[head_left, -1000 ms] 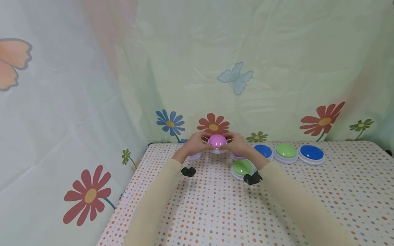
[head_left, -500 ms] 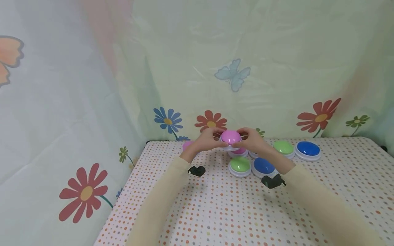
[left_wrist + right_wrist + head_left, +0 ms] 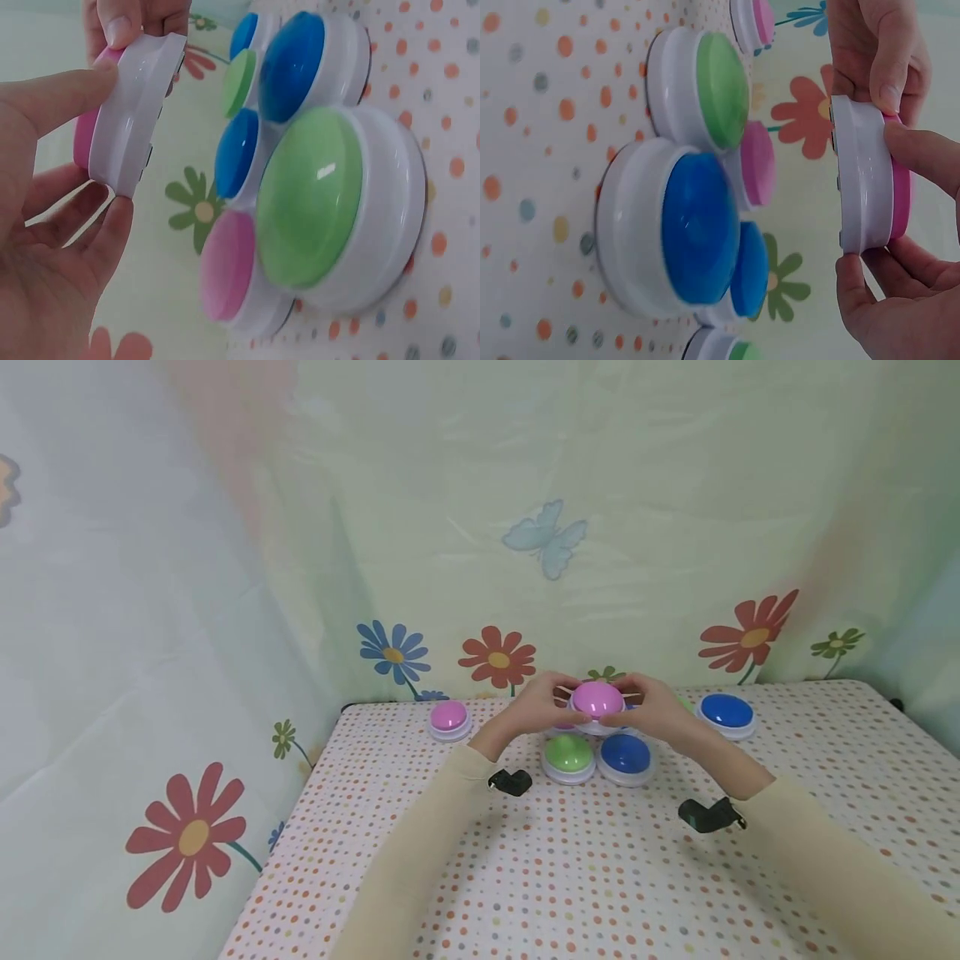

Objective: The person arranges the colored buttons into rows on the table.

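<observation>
A pink-domed push button [image 3: 597, 700] with a white base is held up between both hands, raised off the table. My left hand [image 3: 546, 703] grips its left side, thumb on the near edge and fingers at the base, as the left wrist view shows. From the right, my right hand [image 3: 652, 713] grips the opposite side in the same way. Just below and nearer stand a green button [image 3: 567, 752] and a blue button [image 3: 626, 753], side by side. Behind them, a pink button [image 3: 757, 165] and another blue button [image 3: 751, 270] are partly hidden by the hands in the head view.
Off to the left stands a single pink button [image 3: 448, 717]. At the right of the back row is a blue button [image 3: 726, 712], with a green button [image 3: 238, 82] beside it mostly behind my right hand. A flowered curtain [image 3: 420, 527] hangs behind the dotted tabletop [image 3: 525, 877].
Both hands have carried the held pink button to the right, over the group. The lone pink button at the left and the near blue button have come out from behind the arms.
</observation>
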Available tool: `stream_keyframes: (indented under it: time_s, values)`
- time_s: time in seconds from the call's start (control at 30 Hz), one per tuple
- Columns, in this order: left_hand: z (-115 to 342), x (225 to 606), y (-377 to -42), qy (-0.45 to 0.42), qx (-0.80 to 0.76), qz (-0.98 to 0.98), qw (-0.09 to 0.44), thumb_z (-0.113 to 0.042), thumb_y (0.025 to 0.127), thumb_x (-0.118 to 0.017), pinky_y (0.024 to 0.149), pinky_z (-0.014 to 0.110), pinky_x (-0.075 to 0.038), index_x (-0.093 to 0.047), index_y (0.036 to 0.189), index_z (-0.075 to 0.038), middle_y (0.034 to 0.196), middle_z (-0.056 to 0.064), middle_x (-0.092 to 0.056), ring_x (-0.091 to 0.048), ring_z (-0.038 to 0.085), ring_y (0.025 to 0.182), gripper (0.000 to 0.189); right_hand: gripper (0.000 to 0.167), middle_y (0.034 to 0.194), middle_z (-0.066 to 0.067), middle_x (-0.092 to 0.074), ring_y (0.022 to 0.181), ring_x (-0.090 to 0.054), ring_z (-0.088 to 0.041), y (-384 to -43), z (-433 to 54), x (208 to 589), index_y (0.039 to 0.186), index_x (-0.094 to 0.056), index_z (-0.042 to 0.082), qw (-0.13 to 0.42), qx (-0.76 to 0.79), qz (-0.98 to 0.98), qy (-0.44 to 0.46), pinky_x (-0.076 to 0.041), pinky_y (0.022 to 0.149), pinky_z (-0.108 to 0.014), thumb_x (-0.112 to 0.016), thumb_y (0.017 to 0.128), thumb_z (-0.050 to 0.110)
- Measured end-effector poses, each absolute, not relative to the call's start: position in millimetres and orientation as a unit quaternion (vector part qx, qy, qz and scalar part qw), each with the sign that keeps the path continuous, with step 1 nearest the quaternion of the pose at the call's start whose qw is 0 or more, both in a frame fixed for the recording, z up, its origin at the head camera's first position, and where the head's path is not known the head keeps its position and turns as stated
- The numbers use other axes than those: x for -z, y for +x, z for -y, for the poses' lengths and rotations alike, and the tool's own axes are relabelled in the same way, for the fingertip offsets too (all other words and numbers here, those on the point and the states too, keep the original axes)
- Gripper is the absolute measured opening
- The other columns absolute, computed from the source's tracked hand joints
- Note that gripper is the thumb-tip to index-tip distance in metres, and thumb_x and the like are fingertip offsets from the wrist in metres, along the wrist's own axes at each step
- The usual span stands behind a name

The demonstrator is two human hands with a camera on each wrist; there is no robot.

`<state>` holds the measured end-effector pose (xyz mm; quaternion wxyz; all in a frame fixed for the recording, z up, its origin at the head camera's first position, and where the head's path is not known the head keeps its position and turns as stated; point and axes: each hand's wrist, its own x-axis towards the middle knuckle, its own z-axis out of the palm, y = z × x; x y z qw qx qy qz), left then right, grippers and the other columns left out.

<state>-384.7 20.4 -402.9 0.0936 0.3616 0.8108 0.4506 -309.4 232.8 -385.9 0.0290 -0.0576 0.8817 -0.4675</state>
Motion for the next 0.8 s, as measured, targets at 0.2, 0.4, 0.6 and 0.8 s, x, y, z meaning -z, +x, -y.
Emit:
stream_keyframes:
  time_s: [0.2,0.4,0.6,0.8]
  values:
    - [-45.8,406.3,-373.1,0.366,-0.444,-0.811,0.102,-0.02,0.082,-0.08,0.081,0.016,-0.049,-0.058,0.131,-0.003,0.119,0.002,-0.061,-0.059,0.013,0.101,0.056,0.075,0.137,-0.027,-0.043,0.127,-0.04,-0.047,-294.5,-251.6,388.8,0.139,-0.039,-0.002,0.026,0.451,-0.892,-0.031,-0.044,0.095,-0.057,-0.078,0.084,0.032]
    - [-67.5,411.9,-365.9,0.361,-0.448,-0.81,0.114,-0.021,0.082,-0.08,0.077,0.015,-0.05,-0.058,0.13,-0.005,0.119,0.0,-0.061,-0.059,0.01,0.1,0.055,0.077,0.137,-0.029,-0.042,0.125,-0.04,-0.049,-281.1,-267.9,389.4,0.139,-0.038,-0.006,0.019,0.45,-0.892,-0.032,-0.045,0.093,-0.058,-0.077,0.084,0.032]
    - [-86.1,416.1,-358.5,0.358,-0.445,-0.812,0.123,-0.024,0.081,-0.081,0.077,0.014,-0.049,-0.058,0.132,-0.007,0.122,-0.001,-0.061,-0.059,0.006,0.099,0.058,0.078,0.137,-0.03,-0.042,0.126,-0.039,-0.05,-274.0,-285.7,395.1,0.139,-0.038,-0.006,0.023,0.441,-0.897,-0.012,-0.044,0.093,-0.059,-0.076,0.084,0.034]
    - [-102.9,422.2,-354.5,0.369,-0.435,-0.812,0.121,-0.025,0.082,-0.079,0.079,0.013,-0.048,-0.058,0.133,-0.008,0.124,-0.002,-0.061,-0.058,0.005,0.102,0.058,0.078,0.136,-0.031,-0.043,0.124,-0.04,-0.05,-263.6,-300.1,398.5,0.139,-0.037,-0.007,0.018,0.446,-0.895,-0.01,-0.045,0.092,-0.058,-0.076,0.085,0.034]
